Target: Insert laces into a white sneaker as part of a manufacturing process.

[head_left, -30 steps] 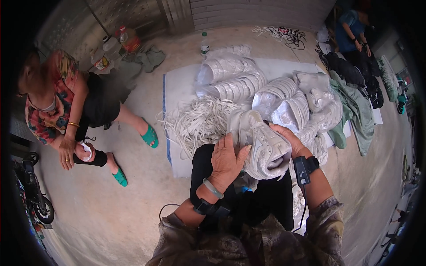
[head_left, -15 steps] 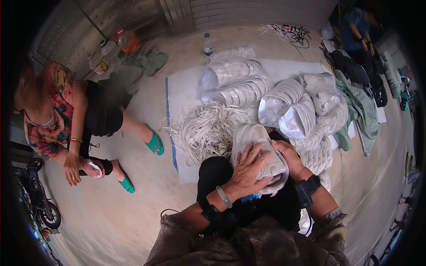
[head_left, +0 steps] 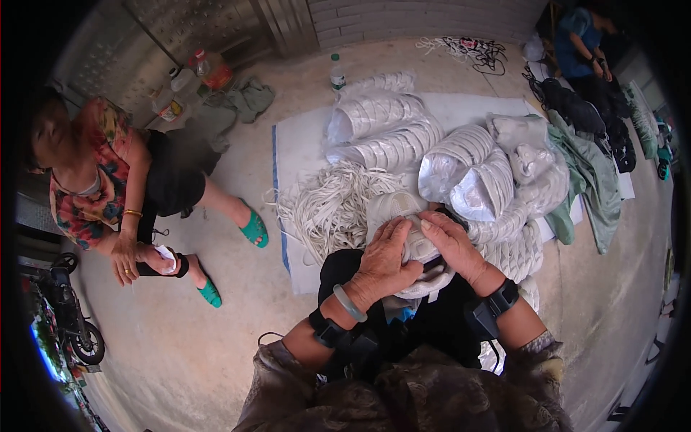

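Observation:
A cream-white shoe upper point(head_left: 392, 207) rests over my knees, its toe pointing away from me. My left hand point(head_left: 384, 265) grips its left side, fingers laid across the top and thumb bent toward the opening. From the right, my right hand point(head_left: 455, 246) clasps it, thumb pressed on the top and its other fingers partly hidden along the far side. The fingertips of both hands come close together over the middle of the upper. Just beyond it lies a heap of white shoelaces point(head_left: 327, 209).
Nested stacks of white shoe uppers point(head_left: 389, 137) in clear plastic lie on a white sheet point(head_left: 299, 144). A green cloth point(head_left: 586, 187) is at the right. To the left sits a person in a floral top point(head_left: 93, 209); another person point(head_left: 576, 47) is at the far right. A bottle point(head_left: 337, 72) stands behind.
The shoe upper has tilted and dropped lower. My right hand has moved from its right edge onto its top, nearer my left hand. The seated person's head has lifted into view.

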